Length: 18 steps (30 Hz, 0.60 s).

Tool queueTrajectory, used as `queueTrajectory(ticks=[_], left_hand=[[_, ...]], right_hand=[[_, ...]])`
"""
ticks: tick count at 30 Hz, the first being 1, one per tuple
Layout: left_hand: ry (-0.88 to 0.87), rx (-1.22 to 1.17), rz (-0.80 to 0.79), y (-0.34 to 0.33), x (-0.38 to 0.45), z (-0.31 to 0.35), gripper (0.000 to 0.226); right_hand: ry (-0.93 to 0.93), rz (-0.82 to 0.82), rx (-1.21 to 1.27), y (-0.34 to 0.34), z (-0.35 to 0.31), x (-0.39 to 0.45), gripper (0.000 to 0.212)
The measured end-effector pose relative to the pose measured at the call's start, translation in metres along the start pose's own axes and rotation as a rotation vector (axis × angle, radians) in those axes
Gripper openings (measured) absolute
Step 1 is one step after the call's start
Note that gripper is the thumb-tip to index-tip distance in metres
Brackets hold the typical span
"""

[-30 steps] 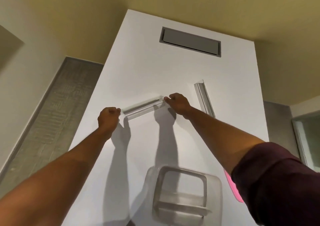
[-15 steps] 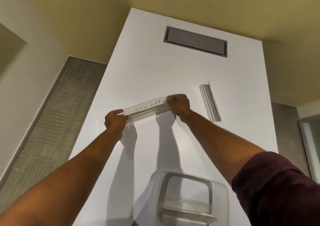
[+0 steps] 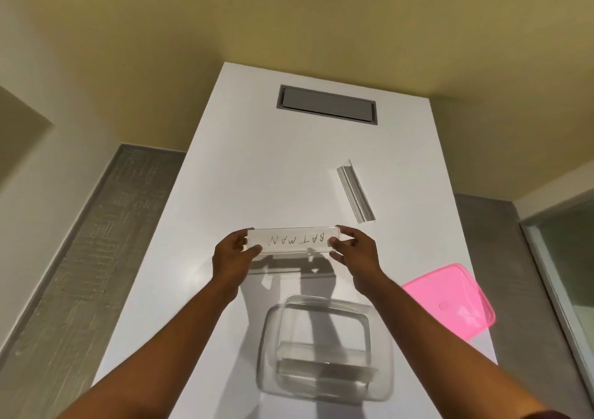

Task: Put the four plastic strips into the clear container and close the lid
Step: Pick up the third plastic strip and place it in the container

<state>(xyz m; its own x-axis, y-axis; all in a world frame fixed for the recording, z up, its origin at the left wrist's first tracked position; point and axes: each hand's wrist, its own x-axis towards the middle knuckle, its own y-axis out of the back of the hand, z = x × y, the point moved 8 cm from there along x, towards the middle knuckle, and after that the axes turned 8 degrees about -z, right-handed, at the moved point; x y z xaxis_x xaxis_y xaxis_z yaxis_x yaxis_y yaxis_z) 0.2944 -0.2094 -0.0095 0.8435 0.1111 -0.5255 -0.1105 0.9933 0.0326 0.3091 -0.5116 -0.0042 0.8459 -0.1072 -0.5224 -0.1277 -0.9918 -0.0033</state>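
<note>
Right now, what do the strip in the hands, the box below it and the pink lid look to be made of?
Strip: seemingly clear glossy plastic, with a white handwritten label.
Clear container: transparent plastic, by the look; the table shows through its walls.
Pink lid: translucent glossy plastic, probably thin.

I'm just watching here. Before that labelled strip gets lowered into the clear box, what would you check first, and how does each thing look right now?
1. Strip held at both ends: ok. The left hand and right hand pinch the labelled strip at its two ends.
2. Strip clear of the table: ok, its shadow falls below it.
3. Clear container open: ok, no lid on it.
4. Room inside: cannot tell; clear pieces seem to lie in it already.
5. Pink lid within reach: ok, it lies to the container's right.
6. Strips left outside: not ok, another strip lies on the table.
</note>
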Motion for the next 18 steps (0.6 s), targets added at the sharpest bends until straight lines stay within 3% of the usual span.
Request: queueTrajectory(ticks=[8, 11, 15, 18], left_hand=[[-0.047, -0.321, -0.031, -0.054, -0.059, 0.004, 0.072], [0.024, -0.432, -0.05, -0.085, -0.078, 0.0, 0.076], [-0.01, -0.162, -0.16, -0.123, -0.106, 0.0, 0.055], [-0.049, -0.07, -0.156, -0.133, -0.12, 0.002, 0.053]], right_hand=[[-0.157, 0.043, 0.339, 0.023, 0.051, -0.087, 0.022], [-0.202, 0.035, 0.482, 0.019, 0.062, -0.111, 0.03], [-0.222, 0.012, 0.594, 0.007, 0.07, -0.136, 0.033], [-0.217, -0.005, 0.556, 0.003, 0.077, -0.149, 0.035]])
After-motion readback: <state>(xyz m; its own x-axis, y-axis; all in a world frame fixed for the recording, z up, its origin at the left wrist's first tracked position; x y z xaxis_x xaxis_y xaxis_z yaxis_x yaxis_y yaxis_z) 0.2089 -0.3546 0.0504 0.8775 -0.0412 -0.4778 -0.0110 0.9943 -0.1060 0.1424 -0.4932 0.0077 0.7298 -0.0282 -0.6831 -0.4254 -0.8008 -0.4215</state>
